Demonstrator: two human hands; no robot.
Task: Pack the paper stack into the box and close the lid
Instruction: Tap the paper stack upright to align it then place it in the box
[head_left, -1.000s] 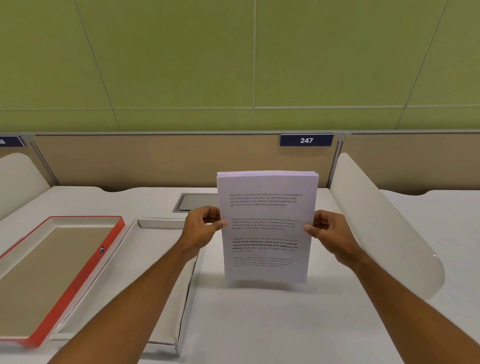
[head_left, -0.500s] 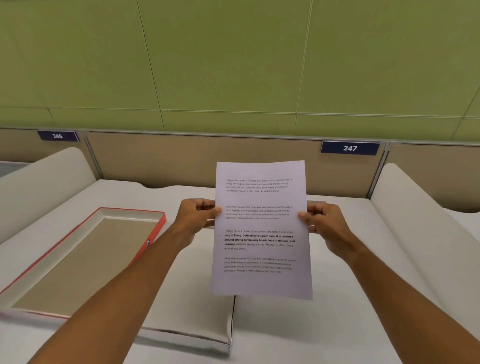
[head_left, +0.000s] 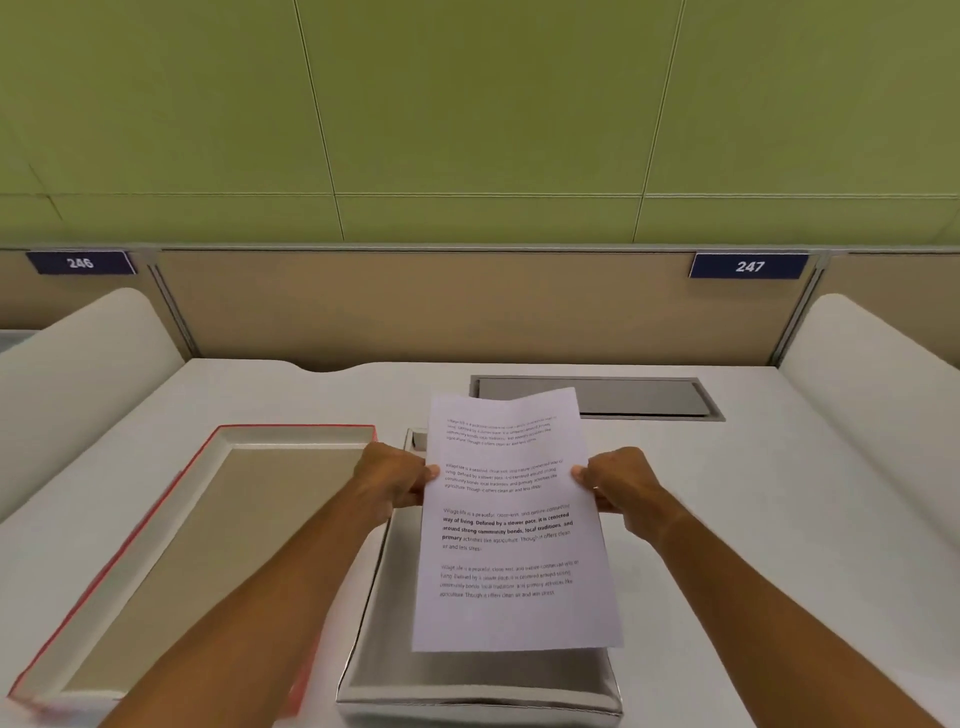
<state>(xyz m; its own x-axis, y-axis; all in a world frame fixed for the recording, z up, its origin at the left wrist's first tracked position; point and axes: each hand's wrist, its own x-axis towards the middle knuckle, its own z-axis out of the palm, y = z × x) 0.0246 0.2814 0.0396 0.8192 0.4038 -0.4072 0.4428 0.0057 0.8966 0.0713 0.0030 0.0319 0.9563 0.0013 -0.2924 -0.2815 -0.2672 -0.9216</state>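
I hold a white paper stack with printed text, tilted toward flat, over the open silver box in the middle of the desk. My left hand grips the stack's left edge and my right hand grips its right edge. The stack hides most of the box's inside. The lid, red outside and beige inside, lies upside down to the left of the box.
A white desk carries everything. A grey metal hatch is set into it behind the box. White curved dividers rise at both sides, and a tan partition with number plates stands at the back.
Both hands have carried the paper stack left and down, from upright beside the box to tilted over it. My view has turned left too.
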